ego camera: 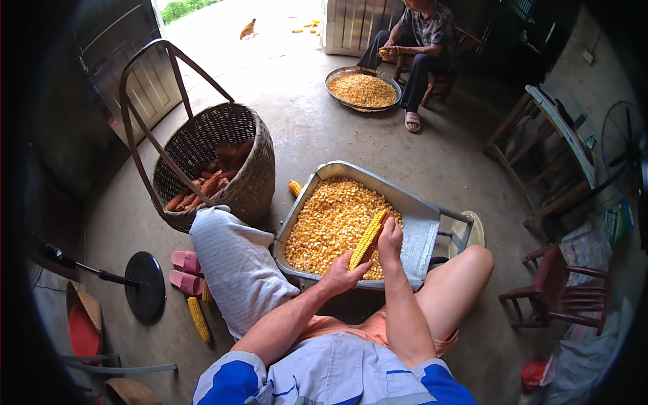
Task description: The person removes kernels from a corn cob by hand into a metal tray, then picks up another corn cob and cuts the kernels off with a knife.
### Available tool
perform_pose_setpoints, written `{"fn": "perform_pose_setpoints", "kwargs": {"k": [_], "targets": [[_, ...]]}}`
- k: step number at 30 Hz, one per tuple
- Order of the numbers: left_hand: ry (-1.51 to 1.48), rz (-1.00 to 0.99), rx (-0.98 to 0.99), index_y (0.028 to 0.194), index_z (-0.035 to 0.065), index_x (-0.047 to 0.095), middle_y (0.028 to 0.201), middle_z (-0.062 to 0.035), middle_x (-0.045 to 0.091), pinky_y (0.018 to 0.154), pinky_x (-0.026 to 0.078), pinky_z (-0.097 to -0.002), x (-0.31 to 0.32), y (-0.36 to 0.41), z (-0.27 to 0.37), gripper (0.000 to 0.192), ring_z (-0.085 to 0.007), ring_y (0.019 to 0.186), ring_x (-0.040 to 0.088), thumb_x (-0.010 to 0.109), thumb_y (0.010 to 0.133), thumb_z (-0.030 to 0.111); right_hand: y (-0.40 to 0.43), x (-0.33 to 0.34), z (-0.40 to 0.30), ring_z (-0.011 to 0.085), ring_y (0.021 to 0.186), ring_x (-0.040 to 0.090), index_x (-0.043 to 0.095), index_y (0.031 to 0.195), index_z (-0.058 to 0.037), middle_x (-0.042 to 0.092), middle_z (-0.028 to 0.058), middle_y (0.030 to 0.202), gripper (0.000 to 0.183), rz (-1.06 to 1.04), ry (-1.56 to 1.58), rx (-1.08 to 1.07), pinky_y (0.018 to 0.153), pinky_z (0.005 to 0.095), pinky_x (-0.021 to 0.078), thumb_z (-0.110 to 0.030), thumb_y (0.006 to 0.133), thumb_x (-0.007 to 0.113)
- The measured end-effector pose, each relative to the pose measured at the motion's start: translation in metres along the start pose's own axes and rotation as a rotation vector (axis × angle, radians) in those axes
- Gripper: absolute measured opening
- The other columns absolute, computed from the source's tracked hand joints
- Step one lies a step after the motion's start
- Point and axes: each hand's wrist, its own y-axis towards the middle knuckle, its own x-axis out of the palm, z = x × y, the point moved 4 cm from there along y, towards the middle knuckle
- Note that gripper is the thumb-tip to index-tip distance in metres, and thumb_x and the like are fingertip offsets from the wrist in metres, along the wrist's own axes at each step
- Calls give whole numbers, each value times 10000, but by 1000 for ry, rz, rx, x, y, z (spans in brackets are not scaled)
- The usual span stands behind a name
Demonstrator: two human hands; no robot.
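A partly shelled corn cob (369, 239) is held slantwise between both my hands. Yellow kernels cover its left side, while reddish bare cob shows along the right. My left hand (342, 274) grips its lower end, and my right hand (390, 238) is closed around the upper right part. Beneath them is a metal wheelbarrow tray (420, 258) between my knees, heaped with loose corn kernels (324, 217). The bare metal of the tray shows at its right end. Beyond my left knee stands a woven basket (255, 172) with a tall handle, holding several reddish stripped cobs (207, 188).
Whole corn cobs (199, 319) lie by pink slippers (187, 272) and a black round fan base (145, 287) on my left. A seated person (425, 45) works corn over a round pan (395, 104). A dark red chair (552, 288) is at right. A chicken (248, 30) is outside the doorway.
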Motion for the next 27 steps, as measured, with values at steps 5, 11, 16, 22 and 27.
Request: {"fn": "perform_pose_setpoints", "kwargs": {"k": [5,11,16,22,27], "targets": [[85,98,86,1012,40,566,655,-4,572,445,440,-255,-3,10,-24,267,-92,489,527,650,909,271,0,9,7,320,748,590,589,894,85,620,188,754,666,-217,7,121,692,413,456,-550,976,408],[101,102,13,1016,-19,593,697,-115,650,594,517,-365,-6,10,-29,437,-212,621,643,685,865,381,-9,15,4,442,799,636,576,928,81,638,287,808,586,-150,-130,-2,697,491,490,-491,969,454],[-67,33,-85,1008,-7,593,667,-85,633,565,513,-335,-2,9,-17,415,-162,566,605,681,871,374,-4,12,15,372,760,621,596,933,25,638,208,786,443,-59,2,-42,665,455,469,-380,1006,432],[235,175,43,1027,-14,596,795,-187,680,693,534,-411,-10,8,-23,436,-309,745,684,682,857,378,-6,16,9,320,732,598,593,888,66,630,199,772,626,-260,18,141,685,429,468,-541,965,460],[265,157,47,1023,-17,594,835,-213,680,729,528,-429,-8,9,-23,446,-343,807,682,683,853,385,-10,18,8,414,800,638,590,918,72,640,264,792,594,-209,-66,-1,710,483,480,-505,963,456]]}}
